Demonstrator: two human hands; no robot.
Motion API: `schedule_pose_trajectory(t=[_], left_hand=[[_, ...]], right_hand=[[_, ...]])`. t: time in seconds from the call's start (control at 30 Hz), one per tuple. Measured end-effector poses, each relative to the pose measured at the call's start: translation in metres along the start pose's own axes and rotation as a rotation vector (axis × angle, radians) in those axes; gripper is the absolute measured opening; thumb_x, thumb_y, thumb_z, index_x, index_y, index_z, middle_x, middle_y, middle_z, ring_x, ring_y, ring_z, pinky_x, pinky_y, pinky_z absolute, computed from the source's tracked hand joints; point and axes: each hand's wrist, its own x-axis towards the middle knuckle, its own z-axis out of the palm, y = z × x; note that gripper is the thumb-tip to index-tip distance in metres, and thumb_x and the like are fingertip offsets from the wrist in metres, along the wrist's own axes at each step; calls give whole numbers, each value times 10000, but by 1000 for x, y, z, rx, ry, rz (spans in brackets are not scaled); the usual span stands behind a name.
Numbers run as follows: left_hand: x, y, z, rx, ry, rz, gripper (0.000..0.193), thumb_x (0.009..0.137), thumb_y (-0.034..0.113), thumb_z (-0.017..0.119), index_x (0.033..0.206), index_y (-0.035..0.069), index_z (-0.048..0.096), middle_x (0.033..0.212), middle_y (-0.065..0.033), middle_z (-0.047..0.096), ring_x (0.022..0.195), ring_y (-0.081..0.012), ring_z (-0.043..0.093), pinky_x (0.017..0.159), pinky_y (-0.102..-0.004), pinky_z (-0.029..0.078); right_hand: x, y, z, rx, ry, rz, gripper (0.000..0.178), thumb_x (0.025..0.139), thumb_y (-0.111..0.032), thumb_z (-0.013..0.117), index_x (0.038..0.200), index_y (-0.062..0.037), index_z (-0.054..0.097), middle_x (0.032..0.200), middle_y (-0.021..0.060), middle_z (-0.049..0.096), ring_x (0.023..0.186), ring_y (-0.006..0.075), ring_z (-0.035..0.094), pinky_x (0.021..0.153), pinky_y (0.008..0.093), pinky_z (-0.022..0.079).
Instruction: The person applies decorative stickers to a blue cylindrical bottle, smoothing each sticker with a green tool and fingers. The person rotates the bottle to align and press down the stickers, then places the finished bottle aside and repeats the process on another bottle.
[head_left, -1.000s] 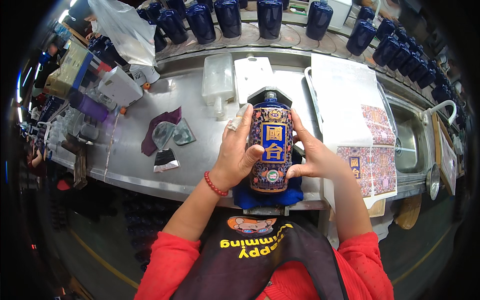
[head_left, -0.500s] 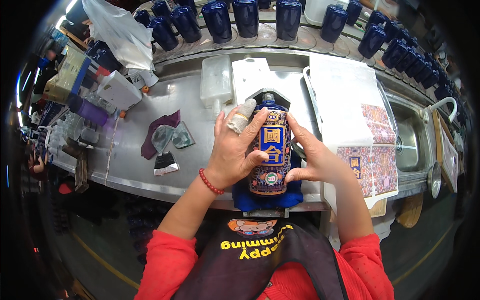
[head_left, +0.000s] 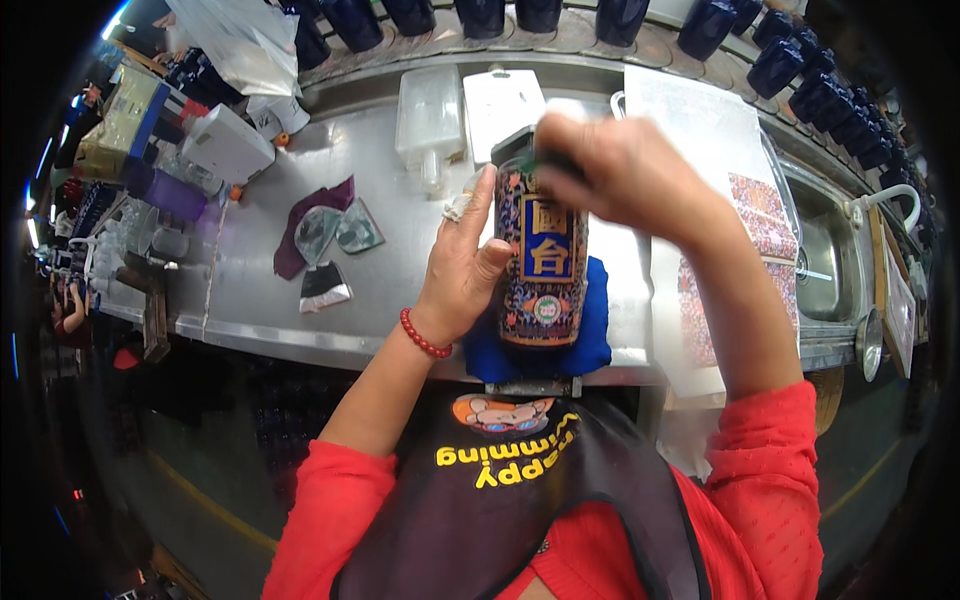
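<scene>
A dark blue bottle (head_left: 548, 300) with an ornate gold, red and blue label lies on a blue cloth pad (head_left: 594, 320) at the bench's near edge. My left hand (head_left: 462, 265) rests along the bottle's left side, its fingers stretched out and its thumb against the label's edge. One finger wears a pale wrap (head_left: 457, 207). Over the bottle's top end, my right hand (head_left: 610, 165) is smeared by motion, with fingers curled around something dark that I cannot make out. This hand hides the upper label and the bottle's neck.
Printed label sheets (head_left: 755, 225) lie to the right, beside a metal sink (head_left: 825, 245). Cloth scraps (head_left: 325, 235) are on the metal bench at left. A clear plastic container (head_left: 428, 115) and a white board (head_left: 503, 100) stand beyond. More blue bottles (head_left: 705, 28) line the far conveyor.
My right hand has left the bottle's right side and moved up over its top, fingers now curled. My left hand has shifted from the label's face to the bottle's left side.
</scene>
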Motion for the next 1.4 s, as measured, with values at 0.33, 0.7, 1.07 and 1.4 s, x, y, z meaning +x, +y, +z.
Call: schedule_pose_trajectory(t=[0.33, 0.7, 1.07, 1.4], left_hand=[[-73, 15, -2, -17, -75, -48, 1006, 962, 698, 449, 1537, -114, 297, 1494, -313, 445, 1413, -432, 420, 1188, -511, 256], [-64, 24, 14, 436, -55, 154, 1072, 816, 408, 814, 1562, -96, 234, 1406, -248, 574, 1323, -418, 543, 1135, -705, 182], [-66, 46, 10, 711, -121, 307, 799, 836, 293, 786, 1511, 44, 439, 1524, -249, 458, 1433, -453, 386, 1212, -619, 97], [-50, 67, 13, 697, -183, 325, 695, 801, 138, 804, 1449, 122, 553, 1459, -249, 533, 1373, -446, 474, 1204, -578, 221]], right_hand=[[-59, -38, 18, 328, 199, -179, 217, 703, -181, 817, 864, -133, 679, 781, 28, 572, 734, 237, 587, 754, 369, 481], [-163, -63, 63, 1060, 386, 765, 169, 974, -224, 719, 937, -69, 664, 722, -37, 590, 636, 66, 528, 583, 228, 435], [-159, -57, 75, 1091, 600, 818, 262, 1048, -220, 608, 1171, 11, 616, 942, 34, 677, 866, 72, 586, 773, 232, 496], [-164, -53, 76, 1267, 658, 883, 194, 1020, -165, 633, 1142, -15, 617, 981, -6, 647, 885, 44, 555, 791, 211, 469]])
